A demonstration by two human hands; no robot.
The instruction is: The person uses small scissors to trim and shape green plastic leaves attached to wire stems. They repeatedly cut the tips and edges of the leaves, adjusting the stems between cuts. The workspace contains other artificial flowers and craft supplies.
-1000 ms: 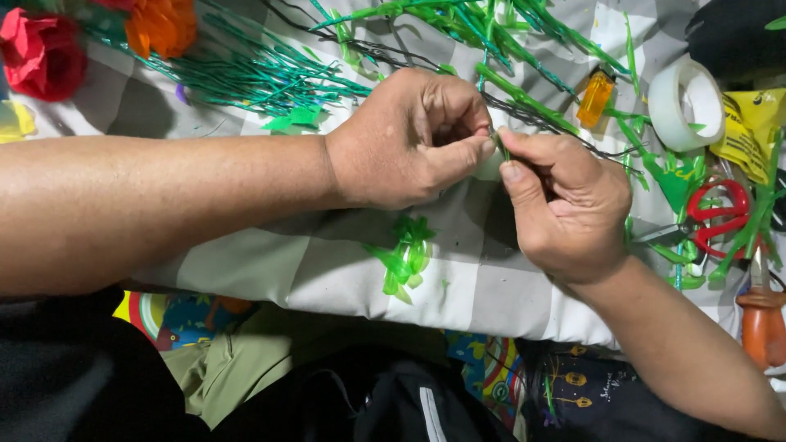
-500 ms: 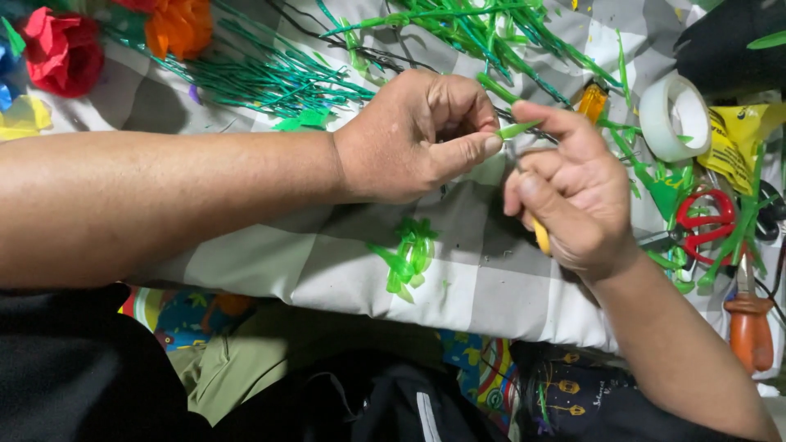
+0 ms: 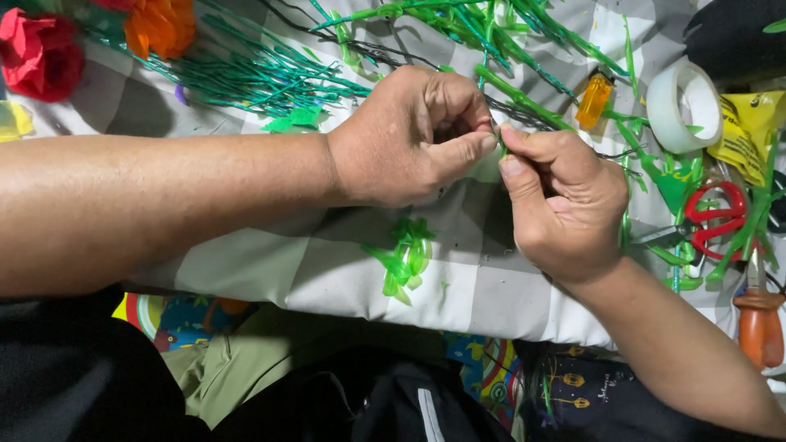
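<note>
My left hand (image 3: 409,135) and my right hand (image 3: 565,205) meet fingertip to fingertip over a grey-and-white checked cloth (image 3: 344,262). Both pinch a small pale green piece (image 3: 490,168) between thumbs and forefingers; most of it is hidden by the fingers. A green stem (image 3: 524,98) runs up and away from the pinch point. Just below the hands, loose green leaf scraps (image 3: 405,258) lie on the cloth.
A pile of green wrapped stems (image 3: 246,74) spreads across the back. Red (image 3: 37,53) and orange (image 3: 160,24) paper flowers lie at top left. To the right are a white tape roll (image 3: 684,106), red-handled scissors (image 3: 712,217), an orange-handled tool (image 3: 757,323) and a small amber bottle (image 3: 594,100).
My right hand pulled slightly away from the left and then closed back in, so both sets of fingertips pinch together again. The view shifted a little.
</note>
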